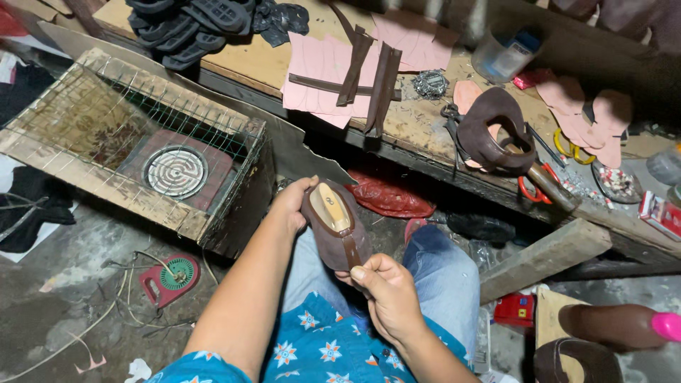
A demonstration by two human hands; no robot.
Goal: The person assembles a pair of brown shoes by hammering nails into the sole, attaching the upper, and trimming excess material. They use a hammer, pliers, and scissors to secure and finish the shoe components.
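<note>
— What is taking up the most room?

— The workbench [269,67] is running across the top, with pink cut sheets [323,71] lying on it and dark brown strips [376,85] lying across them. Black soles [191,25] are piling up at its far left end. Below it to the left, a wooden box under wire mesh [135,135] is sitting on the floor, with a round coil heater [175,171] lying inside it.

— And on the right side of the bench?

— A brown shoe upper [493,131] is resting there, with orange-handled scissors [535,186] lying just beside it and pink insole shapes [589,117] spreading out further right. A clear plastic tub [500,53] is standing behind them.

— What is the person doing?

— The person is sitting in jeans and a blue patterned shirt, holding a brown sandal piece [333,223] over the lap, between the two hands, below the bench edge. Its tan insole is facing up.

— How are the fingers sitting?

— The left hand [291,206] is gripping the far end of the piece, fingers curling round its edge and pressed together. The right hand [390,294] is closing near the lower end, thumb and forefinger pinching the brown strap [350,250] that is running down from the piece.

— Anything smaller?

— A small red fan [169,280] is lying on the floor to the left, and a red plastic bag [390,197] is sitting under the bench.
</note>
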